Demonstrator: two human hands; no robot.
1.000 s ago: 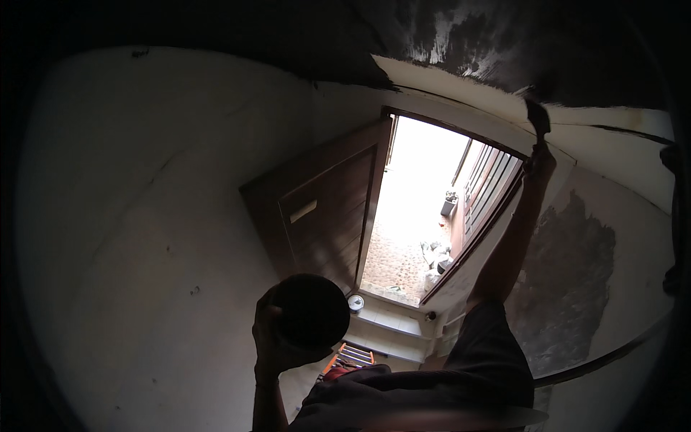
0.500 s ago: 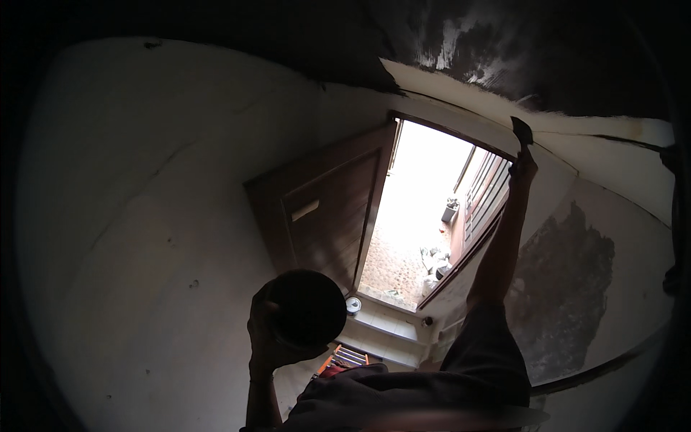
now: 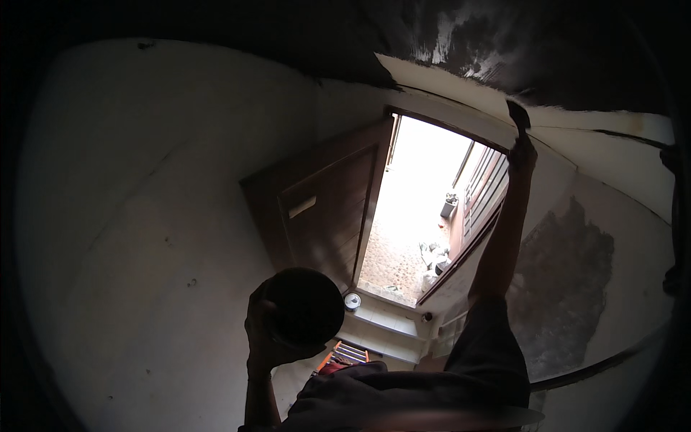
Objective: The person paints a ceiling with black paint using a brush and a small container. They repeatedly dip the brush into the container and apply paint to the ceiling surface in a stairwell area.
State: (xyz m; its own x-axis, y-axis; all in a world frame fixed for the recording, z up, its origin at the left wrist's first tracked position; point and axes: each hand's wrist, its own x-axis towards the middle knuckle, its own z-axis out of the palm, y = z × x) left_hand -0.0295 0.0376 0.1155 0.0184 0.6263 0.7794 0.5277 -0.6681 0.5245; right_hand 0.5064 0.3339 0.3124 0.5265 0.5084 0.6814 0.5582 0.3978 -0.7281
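My left hand (image 3: 263,335) is wrapped round a dark round tub (image 3: 305,306), held in front of the wall at lower left. Its inside is too dark to make out. High on the right, my right arm is stretched up and the hand (image 3: 523,153) grips a dark flat brush (image 3: 517,114). The bristle end points up and appears to meet the ragged edge of the dark coating (image 3: 576,68) overhead. Pale bare surface (image 3: 432,81) shows along that edge, and glossy streaks lie in the dark area.
A brown door (image 3: 324,209) stands open beside a bright doorway (image 3: 410,194). Below are pale steps (image 3: 385,320), a round can (image 3: 352,302) and an orange ladder (image 3: 351,351). A dark patch (image 3: 568,288) marks the right wall.
My right hand and the brush have moved slightly upward, bringing the tip to the dark coating's edge. The left hand keeps the tub in nearly the same place; the view has shifted slightly.
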